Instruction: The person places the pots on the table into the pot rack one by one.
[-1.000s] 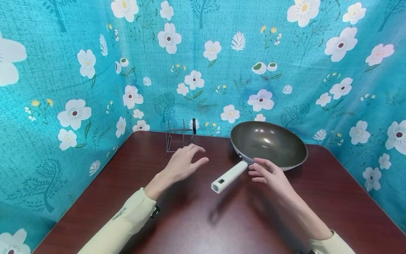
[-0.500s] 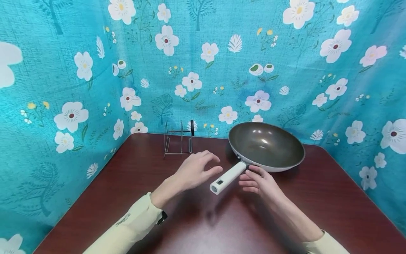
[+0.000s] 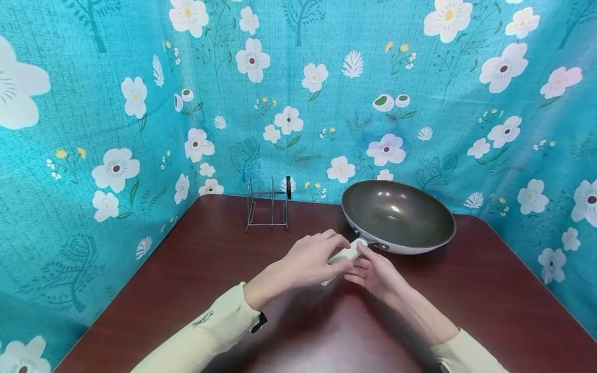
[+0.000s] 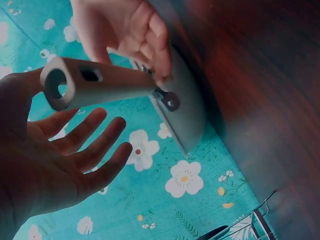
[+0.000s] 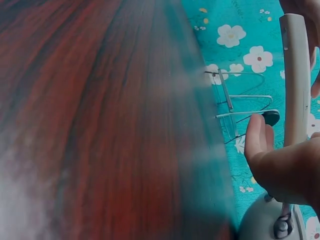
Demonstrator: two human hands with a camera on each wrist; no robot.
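Observation:
A wok (image 3: 402, 220) with a dark inside and pale outer wall rests on the table, its white handle (image 3: 349, 253) angled toward me. My right hand (image 3: 380, 272) holds the handle near the bowl, thumb on top and fingers underneath. Around the handle's free end, my left hand (image 3: 310, 261) hovers with index finger and thumb on either side. In the left wrist view its fingers (image 4: 95, 145) are spread apart, not wrapped round the handle. The right wrist view shows the handle (image 5: 296, 80) rising past my right hand, which covers part of it.
A small wire rack (image 3: 267, 207) with a black disc-like part at its right end stands at the back of the dark red table (image 3: 224, 248). Blue flowered cloth (image 3: 298, 119) hangs behind and along the sides.
My left hand has moved right and toward me from near the rack, reaching the handle's end. My right hand has come in from beside the handle to hold it. The wok stays put.

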